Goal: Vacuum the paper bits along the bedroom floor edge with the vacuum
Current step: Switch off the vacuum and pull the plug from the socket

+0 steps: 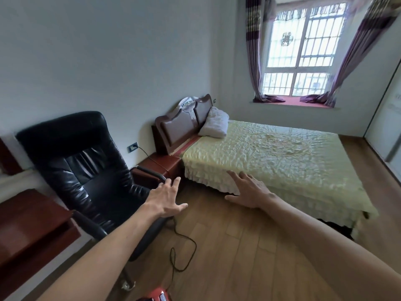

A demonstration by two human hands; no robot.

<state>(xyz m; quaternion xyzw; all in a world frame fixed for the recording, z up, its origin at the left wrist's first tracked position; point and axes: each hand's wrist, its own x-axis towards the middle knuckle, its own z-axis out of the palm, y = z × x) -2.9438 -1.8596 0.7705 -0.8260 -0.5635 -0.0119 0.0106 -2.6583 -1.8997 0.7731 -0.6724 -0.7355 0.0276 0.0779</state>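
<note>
Only a red corner of the vacuum shows at the bottom edge of the view. Its black cord loops over the wooden floor and runs up to a wall socket. A small white paper bit lies on the floor by the chair base. My left hand is stretched forward with spread fingers, close to the armrest of the black leather chair, holding nothing. My right hand is also spread and empty, hovering in front of the bed's ruffled edge.
A bed with a pale green cover fills the right side. A red-brown nightstand stands between chair and bed. A dark wooden desk is at the left. A window with curtains is at the back.
</note>
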